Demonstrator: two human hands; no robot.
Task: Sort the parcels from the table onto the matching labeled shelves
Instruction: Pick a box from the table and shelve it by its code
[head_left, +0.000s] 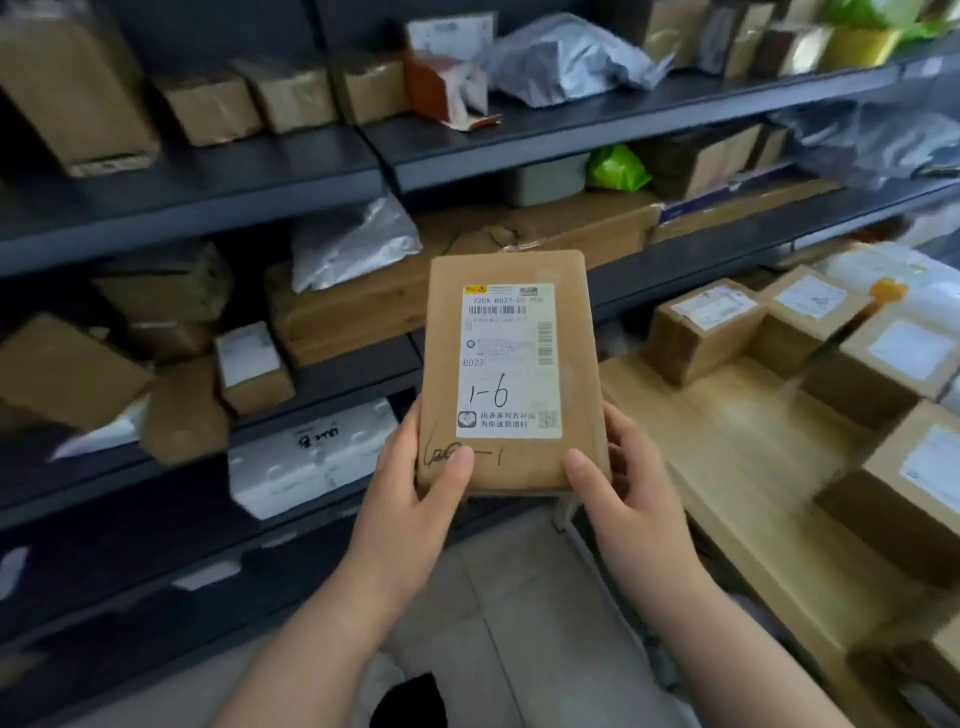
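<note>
parcel marked "1-6" is sitting upright between both hands, left hand and right hand gripping its lower corners; dark shelves are standing beyond them, wooden table lying to the right hand's side.

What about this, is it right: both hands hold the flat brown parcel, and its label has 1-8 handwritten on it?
Not quite. The head view shows the label reads 1-6 in handwriting, not 1-8. The rest holds: left hand and right hand both hold the flat brown parcel.
</note>
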